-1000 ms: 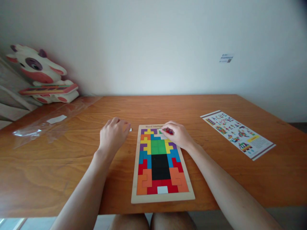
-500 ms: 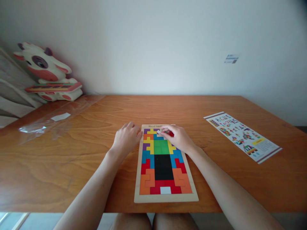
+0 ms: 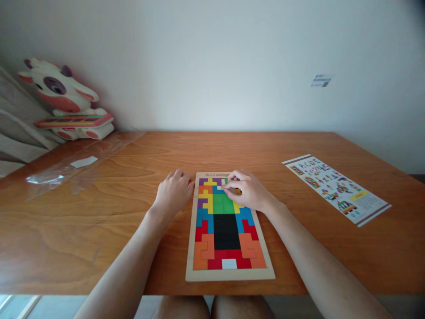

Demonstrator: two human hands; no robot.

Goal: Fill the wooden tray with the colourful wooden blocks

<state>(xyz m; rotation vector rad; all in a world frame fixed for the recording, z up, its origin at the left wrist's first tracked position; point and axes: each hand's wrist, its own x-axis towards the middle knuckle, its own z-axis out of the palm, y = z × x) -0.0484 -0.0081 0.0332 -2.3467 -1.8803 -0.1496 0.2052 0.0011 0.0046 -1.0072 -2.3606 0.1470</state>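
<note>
A wooden puzzle board [image 3: 230, 274] with coloured block pieces lies on the table in front of me. Black pieces [image 3: 226, 231] fill its middle, below green ones [image 3: 223, 204], and a white piece [image 3: 229, 264] is at the near end. My right hand [image 3: 247, 190] is over the board's upper right part, thumb and index finger pinched at a small pale spot; what they grip is too small to name. My left hand [image 3: 174, 190] rests on the table beside the board's upper left edge, its fingers curled and partly hidden.
A printed pattern sheet [image 3: 337, 188] lies on the right of the table [image 3: 116, 230]. Clear plastic wrap [image 3: 73, 173] is at the left. Behind it sits a cow toy [image 3: 71, 102] with a keyboard, against the pale wall.
My right hand has shifted slightly, with its fingertips lower and closer to the board. The small white piece visible between its fingertips before no longer shows clearly. My left hand has barely moved.
</note>
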